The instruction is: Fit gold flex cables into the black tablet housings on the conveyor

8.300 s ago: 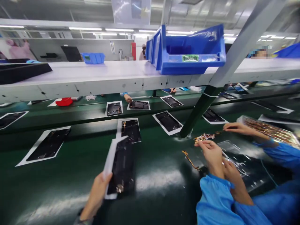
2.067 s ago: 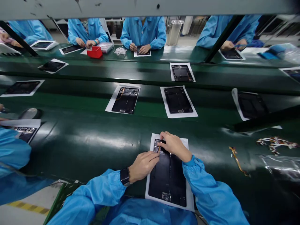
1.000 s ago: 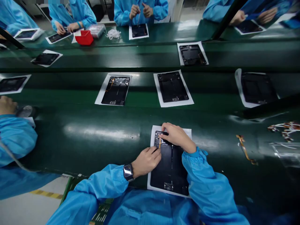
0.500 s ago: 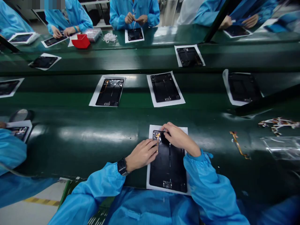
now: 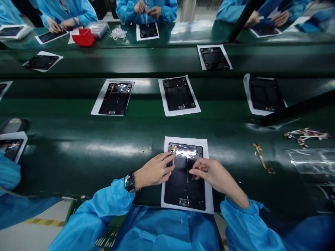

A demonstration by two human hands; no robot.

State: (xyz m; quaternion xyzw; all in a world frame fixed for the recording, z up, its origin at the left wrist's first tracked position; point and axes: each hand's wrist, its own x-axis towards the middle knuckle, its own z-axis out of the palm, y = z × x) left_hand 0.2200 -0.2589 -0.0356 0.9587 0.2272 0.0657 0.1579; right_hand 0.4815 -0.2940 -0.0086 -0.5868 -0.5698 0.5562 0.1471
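Observation:
Directly before me a black tablet shell [image 5: 180,191] lies on a white sheet [image 5: 209,190]. An orange flex cable [image 5: 174,151] runs down its upper left part. My left hand [image 5: 155,169] rests on the left side of the shell, its fingers stretched out against the cable's lower part. Over the middle right of the shell is my right hand [image 5: 211,174], thumb and fingertips drawn together. Whether anything small is between those fingertips cannot be made out. A shiny strip [image 5: 190,151] spans the upper end of the shell.
To the right lie a loose flex cable [image 5: 262,158], a pile of flex cables [image 5: 306,135] and a clear plastic tray [image 5: 314,158]. More shells on sheets, such as one shell [image 5: 179,94], sit beyond. A dark post [image 5: 298,108] slants in at right. Co-workers [image 5: 146,12] sit opposite.
My right hand has moved from the shell's upper edge down and toward its middle right, uncovering the shiny strip. My left hand stays by the orange flex cable. The view has shifted slightly.

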